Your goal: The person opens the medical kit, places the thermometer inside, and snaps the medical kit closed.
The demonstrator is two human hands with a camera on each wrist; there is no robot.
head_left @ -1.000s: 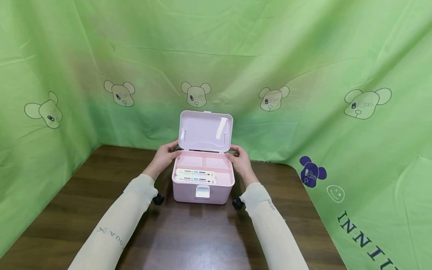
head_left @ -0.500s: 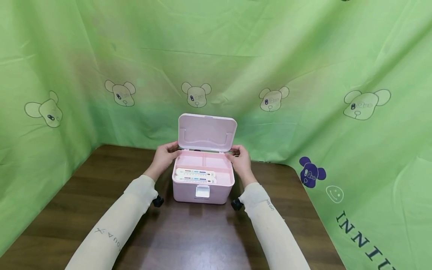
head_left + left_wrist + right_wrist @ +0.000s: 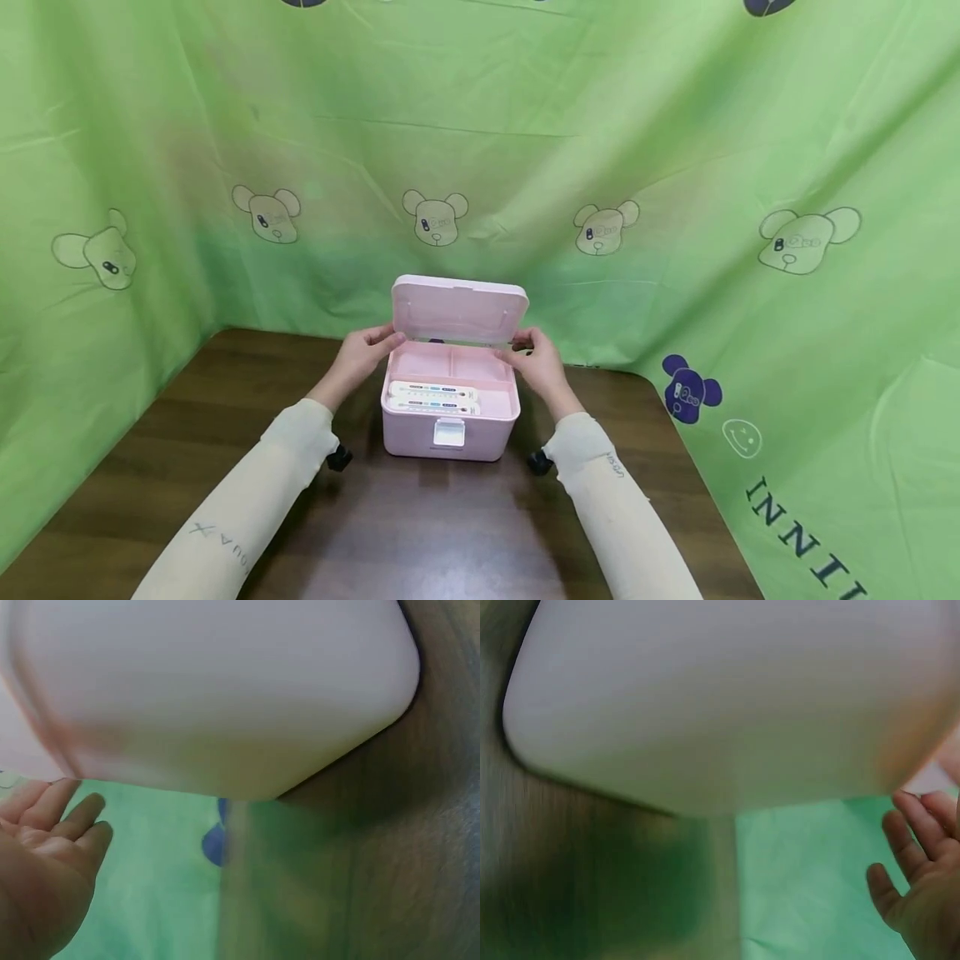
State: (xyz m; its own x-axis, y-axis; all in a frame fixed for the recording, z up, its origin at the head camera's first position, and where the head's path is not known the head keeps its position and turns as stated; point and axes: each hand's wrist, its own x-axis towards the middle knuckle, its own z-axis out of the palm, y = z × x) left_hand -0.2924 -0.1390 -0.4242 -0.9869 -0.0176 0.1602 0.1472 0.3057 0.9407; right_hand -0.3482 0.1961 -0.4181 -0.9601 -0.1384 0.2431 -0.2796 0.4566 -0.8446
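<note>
A pink storage box (image 3: 412, 437) stands on the table with its lid (image 3: 459, 308) raised and leaning forward. Inside the divided tray lie two white strips with printed scales (image 3: 432, 392), one in front of the other. At the lid's lower left corner is my left hand (image 3: 362, 352), thumb in front and fingers reaching behind. My right hand (image 3: 538, 362) mirrors it on the right, its thumb over the box rim. In the wrist views, the left fingers (image 3: 82, 821) and right fingers (image 3: 911, 840) extend loosely by the lid; contact is partly hidden.
A brown wooden table (image 3: 450, 533) carries the box near its back edge. Green printed cloth (image 3: 510, 150) hangs close behind and along both sides. A white latch (image 3: 450, 432) is on the box's front.
The lid has tipped forward from a steeper stance, its top edge coming down over the box. Both hands have stayed at its lower corners, and the right thumb now sits nearer the tray.
</note>
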